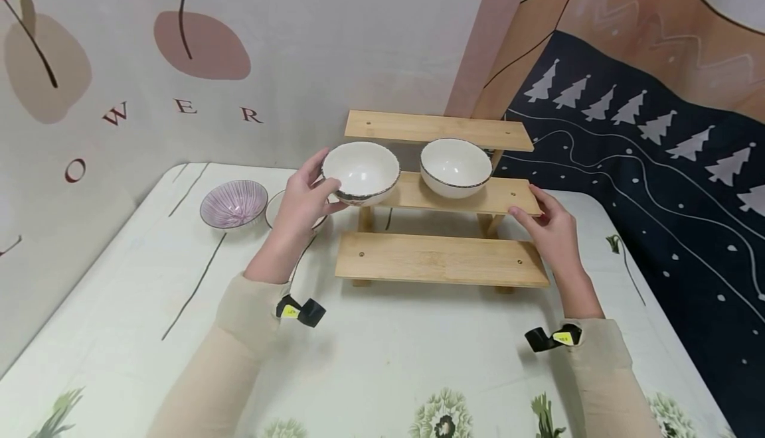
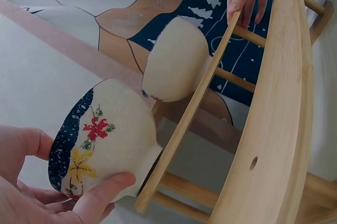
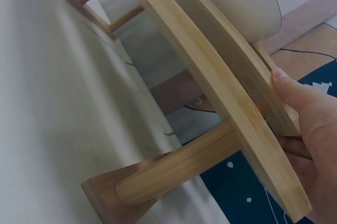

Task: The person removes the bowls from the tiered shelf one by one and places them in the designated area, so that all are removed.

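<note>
My left hand point(image 1: 306, 198) grips a white bowl point(image 1: 361, 171) by its left side, thumb near the rim. In the left wrist view this bowl point(image 2: 113, 134) shows a dark blue rim band with red and yellow flowers, its foot right at the middle board's edge. A second white bowl point(image 1: 456, 166) sits upright on the right part of the middle board point(image 1: 418, 194) of a three-step wooden shelf. With thumb on top and fingers beneath, my right hand point(image 1: 552, 229) holds the right end of that middle board point(image 3: 274, 98).
Left of the shelf stand a purple-streaked bowl point(image 1: 234, 204) and another bowl point(image 1: 275, 209) partly hidden behind my left hand. The shelf's top board point(image 1: 439, 130) is close to the back wall cloth, and its lowest board point(image 1: 442, 260) faces me. A printed cloth point(image 1: 388, 345) covers the table.
</note>
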The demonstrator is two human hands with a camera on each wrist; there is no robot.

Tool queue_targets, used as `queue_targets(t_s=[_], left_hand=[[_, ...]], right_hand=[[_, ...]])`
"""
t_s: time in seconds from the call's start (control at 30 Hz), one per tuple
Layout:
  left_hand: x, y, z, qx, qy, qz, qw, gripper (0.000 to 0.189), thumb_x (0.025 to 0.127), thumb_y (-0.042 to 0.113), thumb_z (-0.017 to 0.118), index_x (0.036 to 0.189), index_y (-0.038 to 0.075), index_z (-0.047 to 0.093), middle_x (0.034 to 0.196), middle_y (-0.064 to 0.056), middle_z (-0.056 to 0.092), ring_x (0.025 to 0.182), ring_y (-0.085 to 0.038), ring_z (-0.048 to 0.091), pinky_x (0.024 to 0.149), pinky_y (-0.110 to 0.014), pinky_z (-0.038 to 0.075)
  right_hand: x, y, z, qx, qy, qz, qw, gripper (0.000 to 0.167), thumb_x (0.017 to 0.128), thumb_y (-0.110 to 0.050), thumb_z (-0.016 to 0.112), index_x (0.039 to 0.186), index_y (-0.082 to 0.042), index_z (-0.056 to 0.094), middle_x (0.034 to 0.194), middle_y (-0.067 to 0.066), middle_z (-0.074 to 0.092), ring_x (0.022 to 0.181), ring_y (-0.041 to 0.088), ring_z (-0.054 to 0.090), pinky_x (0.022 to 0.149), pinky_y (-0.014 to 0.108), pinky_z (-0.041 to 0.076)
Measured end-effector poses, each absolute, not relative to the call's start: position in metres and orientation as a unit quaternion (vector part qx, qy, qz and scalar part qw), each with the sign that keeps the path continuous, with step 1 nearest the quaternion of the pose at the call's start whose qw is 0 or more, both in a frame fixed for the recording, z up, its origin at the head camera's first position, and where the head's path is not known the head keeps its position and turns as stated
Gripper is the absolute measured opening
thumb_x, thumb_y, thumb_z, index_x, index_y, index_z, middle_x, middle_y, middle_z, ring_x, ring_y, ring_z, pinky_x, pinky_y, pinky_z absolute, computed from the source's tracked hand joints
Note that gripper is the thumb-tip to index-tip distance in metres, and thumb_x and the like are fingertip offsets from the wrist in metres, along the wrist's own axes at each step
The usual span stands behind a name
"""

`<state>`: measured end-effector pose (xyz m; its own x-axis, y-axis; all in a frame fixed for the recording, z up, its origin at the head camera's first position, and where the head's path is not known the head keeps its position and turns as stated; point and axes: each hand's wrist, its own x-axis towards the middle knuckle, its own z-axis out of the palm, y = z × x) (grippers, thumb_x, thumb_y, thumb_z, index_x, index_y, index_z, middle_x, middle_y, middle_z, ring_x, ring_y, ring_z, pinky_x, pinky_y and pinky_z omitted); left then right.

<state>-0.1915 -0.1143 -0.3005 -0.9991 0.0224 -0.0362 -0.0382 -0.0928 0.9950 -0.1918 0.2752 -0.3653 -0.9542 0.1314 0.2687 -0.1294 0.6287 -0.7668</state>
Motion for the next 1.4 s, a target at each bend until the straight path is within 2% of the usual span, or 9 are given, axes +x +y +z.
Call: queue_targets(t_s=[0.43,0.83,1.13,1.4], left_hand=[[-0.174,-0.142,-0.297,-0.004,0.682,0.731,0.018,0.071,0.092,-0.001,0.043,0.159,0.015,0.024,0.165,-0.007,0.026,0.140,-0.028,0.042,0.082,-0.021,0.062],[-0.163,-0.168,-0.302,0.001,0.683,0.730,0.006,0.071,0.092,-0.003,0.043,0.159,0.011,0.024,0.164,-0.015,0.026,0.138,-0.026,0.043,0.079,-0.021,0.063],[-0.153,-0.185,-0.304,-0.002,0.678,0.735,0.008,0.071,0.094,-0.003,0.044,0.159,0.015,0.023,0.166,-0.012,0.022,0.141,-0.025,0.038,0.081,-0.020,0.062],[-0.145,-0.198,-0.308,-0.002,0.683,0.730,0.006,0.071,0.095,-0.004,0.045,0.159,0.015,0.023,0.165,-0.012,0.023,0.132,-0.014,0.045,0.079,-0.019,0.062]], right_hand=[[-0.192,0.275,-0.364,-0.004,-0.892,0.427,0.146,0.073,0.093,-0.038,0.069,0.152,-0.007,0.039,0.153,0.018,0.046,0.135,0.033,0.051,0.082,-0.004,0.040],[-0.194,0.276,-0.367,-0.004,-0.893,0.425,0.150,0.075,0.093,-0.042,0.068,0.152,-0.007,0.039,0.153,0.018,0.046,0.137,0.033,0.050,0.082,-0.005,0.039],[-0.194,0.276,-0.367,-0.004,-0.893,0.425,0.150,0.074,0.093,-0.041,0.069,0.152,-0.007,0.040,0.153,0.018,0.046,0.136,0.033,0.051,0.082,-0.005,0.039],[-0.194,0.277,-0.367,-0.004,-0.893,0.424,0.151,0.074,0.093,-0.042,0.068,0.152,-0.008,0.040,0.152,0.018,0.047,0.134,0.033,0.052,0.082,-0.005,0.039]])
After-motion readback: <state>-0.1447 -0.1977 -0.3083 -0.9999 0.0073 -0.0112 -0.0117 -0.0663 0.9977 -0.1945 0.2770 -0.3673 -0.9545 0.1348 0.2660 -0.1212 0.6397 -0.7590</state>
